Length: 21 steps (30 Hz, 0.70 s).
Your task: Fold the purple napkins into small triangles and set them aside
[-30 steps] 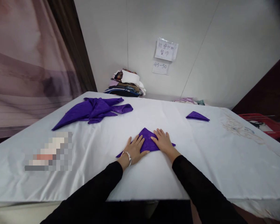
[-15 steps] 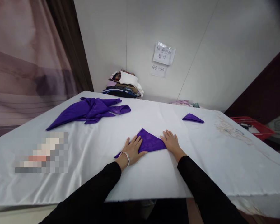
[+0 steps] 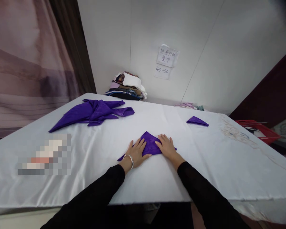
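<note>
A purple cloth napkin [image 3: 150, 144], folded into a triangle, lies in front of me with one corner pointing away. My left hand [image 3: 135, 153] rests flat on its left part, fingers stretched out, a silver bracelet at the wrist. On the napkin's right part lies my right hand [image 3: 166, 146], also flat with the fingers extended. The right tip of the cloth pokes out beyond that hand. Neither hand grips the fabric. Farther right is a smaller folded purple napkin [image 3: 197, 121].
Loose purple cloths [image 3: 92, 111] lie heaped at the back left of the white-covered table [image 3: 143, 187]. Folded clothes [image 3: 127, 86] are stacked by the wall, under a handwritten paper sign [image 3: 167, 56]. A blurred-out item [image 3: 46, 154] is at left; a red basket [image 3: 268, 135] stands beyond the right edge.
My right hand has slid left across the napkin, from its right end towards the middle, uncovering the right tip. My left hand has stayed in place on the cloth.
</note>
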Available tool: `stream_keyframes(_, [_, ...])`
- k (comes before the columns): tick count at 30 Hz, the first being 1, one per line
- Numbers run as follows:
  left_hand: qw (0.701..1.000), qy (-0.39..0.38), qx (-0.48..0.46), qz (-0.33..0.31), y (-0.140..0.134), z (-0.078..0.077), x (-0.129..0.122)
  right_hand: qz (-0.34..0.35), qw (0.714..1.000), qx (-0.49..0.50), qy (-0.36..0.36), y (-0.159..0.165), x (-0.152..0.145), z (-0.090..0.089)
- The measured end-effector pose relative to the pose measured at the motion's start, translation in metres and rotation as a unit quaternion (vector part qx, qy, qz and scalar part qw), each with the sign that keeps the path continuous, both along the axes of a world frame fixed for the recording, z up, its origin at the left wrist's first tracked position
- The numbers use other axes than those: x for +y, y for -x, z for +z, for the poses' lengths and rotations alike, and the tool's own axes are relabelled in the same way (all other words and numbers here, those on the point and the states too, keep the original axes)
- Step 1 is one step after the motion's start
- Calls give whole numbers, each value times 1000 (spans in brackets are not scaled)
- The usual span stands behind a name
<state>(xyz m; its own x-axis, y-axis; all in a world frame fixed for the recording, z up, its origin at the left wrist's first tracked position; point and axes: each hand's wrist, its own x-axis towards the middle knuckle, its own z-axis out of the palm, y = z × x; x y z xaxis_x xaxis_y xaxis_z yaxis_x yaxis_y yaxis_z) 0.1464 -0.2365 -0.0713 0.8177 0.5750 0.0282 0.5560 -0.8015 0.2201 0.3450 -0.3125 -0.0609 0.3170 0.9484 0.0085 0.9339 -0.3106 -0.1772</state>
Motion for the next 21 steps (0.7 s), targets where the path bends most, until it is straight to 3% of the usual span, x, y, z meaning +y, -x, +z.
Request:
stream_keyframes(6, [1000,2,5,-2,2,1,0,7,1000,-1,8,-8,7,-4])
stream_keyframes(21, [1000,11,-7,-4,2,0,1,-80,997,-14,19,-46,-16,-3])
